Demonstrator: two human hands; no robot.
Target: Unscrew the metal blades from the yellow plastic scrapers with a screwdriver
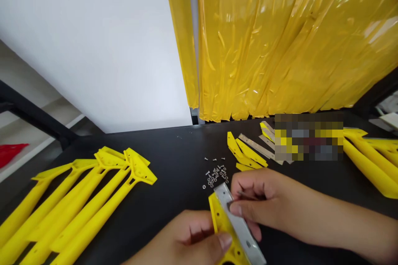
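Note:
My left hand (202, 238) is closed around the head of a yellow plastic scraper handle (222, 223), its thumb lying across the face with the holes. Along the head's right edge sits a flat grey metal blade (238, 225) with small holes. My right hand (258, 203) is closed at the upper part of this blade, with the thumb tip against it. A thin metal piece (244, 194), perhaps a screw, shows between thumb and index finger; its ends are hidden. Just beyond the hands lies a loose pile of small screws and nuts (216, 174) on the black table (174, 182).
Several yellow handles (90, 198) with forked heads lie side by side at left, more handles (370, 165) at right. Yellow plates (245, 153) and metal strips (261, 147) lie behind the pile, near a pixelated patch. A white panel (102, 41) and yellow plastic sheeting (280, 41) stand behind.

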